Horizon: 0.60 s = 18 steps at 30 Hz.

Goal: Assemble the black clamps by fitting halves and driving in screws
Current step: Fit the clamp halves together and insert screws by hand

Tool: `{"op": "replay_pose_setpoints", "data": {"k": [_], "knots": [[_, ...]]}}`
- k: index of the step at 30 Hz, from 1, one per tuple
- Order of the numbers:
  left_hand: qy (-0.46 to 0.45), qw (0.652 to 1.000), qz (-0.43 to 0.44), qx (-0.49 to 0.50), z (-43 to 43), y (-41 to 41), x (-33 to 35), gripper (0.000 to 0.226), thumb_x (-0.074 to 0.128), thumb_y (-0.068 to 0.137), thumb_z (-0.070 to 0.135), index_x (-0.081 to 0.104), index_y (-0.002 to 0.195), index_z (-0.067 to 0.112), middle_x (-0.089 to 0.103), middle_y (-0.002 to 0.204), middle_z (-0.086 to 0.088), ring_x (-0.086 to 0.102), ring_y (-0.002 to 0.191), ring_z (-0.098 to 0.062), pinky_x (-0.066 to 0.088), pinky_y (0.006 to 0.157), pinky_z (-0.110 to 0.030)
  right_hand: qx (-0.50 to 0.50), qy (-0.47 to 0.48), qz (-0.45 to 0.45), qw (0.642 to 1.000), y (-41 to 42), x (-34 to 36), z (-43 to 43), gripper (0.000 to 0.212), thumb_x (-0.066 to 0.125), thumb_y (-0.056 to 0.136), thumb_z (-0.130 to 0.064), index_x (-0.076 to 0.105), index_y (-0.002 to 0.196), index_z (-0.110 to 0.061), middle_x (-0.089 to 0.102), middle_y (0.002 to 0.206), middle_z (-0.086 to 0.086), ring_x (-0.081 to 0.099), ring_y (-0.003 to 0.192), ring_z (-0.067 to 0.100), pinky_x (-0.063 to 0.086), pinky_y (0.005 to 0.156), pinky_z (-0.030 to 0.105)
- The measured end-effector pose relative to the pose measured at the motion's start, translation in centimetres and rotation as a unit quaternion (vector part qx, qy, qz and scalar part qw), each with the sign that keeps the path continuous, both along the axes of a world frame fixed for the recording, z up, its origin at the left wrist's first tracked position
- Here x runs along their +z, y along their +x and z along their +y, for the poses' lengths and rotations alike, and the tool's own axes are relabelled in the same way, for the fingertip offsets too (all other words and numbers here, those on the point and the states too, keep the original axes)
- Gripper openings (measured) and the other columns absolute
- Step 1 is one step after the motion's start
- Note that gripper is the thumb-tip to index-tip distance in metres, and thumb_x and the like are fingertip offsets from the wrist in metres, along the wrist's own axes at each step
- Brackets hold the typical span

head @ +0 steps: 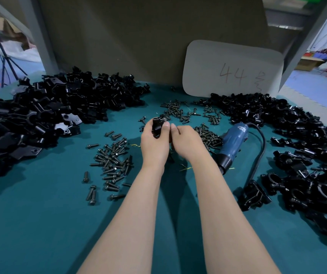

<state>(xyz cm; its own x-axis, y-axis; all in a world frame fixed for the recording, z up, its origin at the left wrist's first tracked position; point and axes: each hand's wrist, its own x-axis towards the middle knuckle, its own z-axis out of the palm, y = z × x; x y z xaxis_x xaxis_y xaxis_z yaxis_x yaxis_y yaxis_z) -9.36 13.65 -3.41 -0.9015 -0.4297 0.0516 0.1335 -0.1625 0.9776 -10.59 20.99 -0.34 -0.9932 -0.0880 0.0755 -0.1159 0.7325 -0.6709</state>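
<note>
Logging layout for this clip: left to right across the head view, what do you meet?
From the left: pile of clamp halves, loose screws, left hand gripping a clamp, right hand, blue power screwdriver, pile of black clamps.

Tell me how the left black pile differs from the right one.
The left pile holds angular halves with flat, holed faces; the right pile holds rounder pieces, some closed into full rings. The blue driver lies beside the right pile, not the left pile. Both are glossy black.

clamp halves [46, 113]: glossy black, hard-looking
screws [113, 161]: dull dark metal
counter [40, 224]: matt teal covering
power driver [233, 143]: blue plastic body, black nose
card [232, 69]: matt pale
</note>
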Motion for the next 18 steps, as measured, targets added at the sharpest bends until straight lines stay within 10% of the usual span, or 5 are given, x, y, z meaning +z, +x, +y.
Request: {"op": "replay_pose_setpoints", "data": {"k": [4, 7, 13, 18], "knots": [[0.105, 0.994, -0.009, -0.032, 0.0, -0.1, 0.3, 0.01, 0.054, 0.097, 0.025, 0.058, 0.09, 0.019, 0.064, 0.09, 0.0, 0.067, 0.077, -0.009, 0.054, 0.075, -0.018, -0.171, 0.033, 0.056, 0.983, -0.5, 1.5, 3.5, 0.041, 0.044, 0.096, -0.05, 0.06, 0.097, -0.013, 0.061, 0.103, 0.01, 0.057, 0.095, 0.027, 0.044, 0.074, 0.032], [0.154, 0.987, -0.018, -0.051, -0.2, -0.3, 0.4, 0.012, 0.057, 0.096, 0.025, 0.059, 0.09, 0.014, 0.064, 0.091, -0.004, 0.07, 0.076, -0.01, 0.053, 0.069, -0.012, -0.301, 0.048, -0.008, 0.952, -0.4, 1.6, 6.7, 0.06, 0.061, 0.089, -0.047, 0.041, 0.136, -0.016, 0.029, 0.145, 0.016, 0.029, 0.131, 0.038, 0.031, 0.104, 0.049], [0.255, 0.963, -0.03, -0.084, -0.5, -0.3, 0.5, 0.021, 0.056, 0.097, 0.025, 0.06, 0.097, 0.004, 0.064, 0.108, -0.019, 0.071, 0.08, -0.02, 0.058, 0.072, -0.019, -0.315, 0.039, -0.129, 0.939, -0.6, 0.1, 8.1, 0.076, 0.065, 0.089, -0.028, 0.017, 0.147, -0.021, 0.022, 0.148, 0.018, 0.028, 0.131, 0.042, 0.031, 0.104, 0.049], [0.294, 0.949, -0.034, -0.108, -0.9, -0.2, 0.6, 0.024, 0.06, 0.093, 0.024, 0.06, 0.098, 0.0, 0.061, 0.119, -0.027, 0.071, 0.082, -0.023, 0.058, 0.072, -0.021, -0.333, 0.0, -0.094, 0.938, -1.1, -0.5, 8.4, 0.056, 0.056, 0.09, -0.014, 0.031, 0.14, -0.009, 0.043, 0.136, 0.021, 0.036, 0.126, 0.041, 0.035, 0.103, 0.044]]}}
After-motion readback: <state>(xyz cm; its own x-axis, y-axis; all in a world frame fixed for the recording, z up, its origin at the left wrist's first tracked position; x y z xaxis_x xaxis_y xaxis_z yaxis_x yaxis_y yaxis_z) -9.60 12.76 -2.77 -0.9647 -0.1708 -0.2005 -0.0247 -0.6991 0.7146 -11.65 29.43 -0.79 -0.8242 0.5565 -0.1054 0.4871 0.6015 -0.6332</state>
